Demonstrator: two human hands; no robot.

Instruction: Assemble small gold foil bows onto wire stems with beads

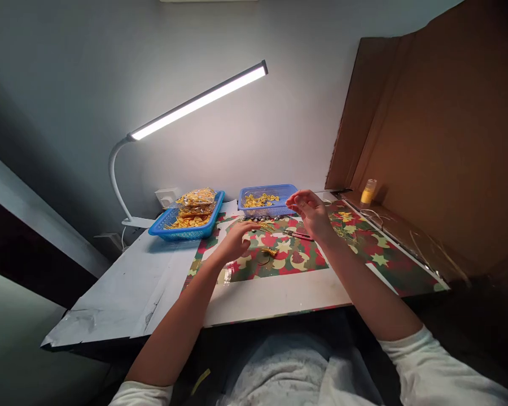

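Observation:
My left hand (pixel 236 239) is low over the patterned mat, fingers stretched forward and thumb apart. Its fingertips are at a small bunch of thin gold strips (pixel 266 226); whether they touch it I cannot tell. My right hand (pixel 312 214) is raised higher, fingertips pinched together; a faint thin line hangs below them, too fine to name. Below and between the hands a gold bow (pixel 271 252) with a thin dark loop lies on the mat (pixel 296 265). A slim reddish tool (pixel 298 235) lies near my right wrist. Several small shiny round pieces (pixel 262 219) sit behind the strips.
A blue basket (pixel 186 232) with bagged gold pieces stands at the left, and a paler blue basket (pixel 268 211) with gold bows at the back. A lit lamp (pixel 201 101) arches above. At the right are a small yellow-filled bottle (pixel 368 193) and a tall cardboard panel (pixel 444 129).

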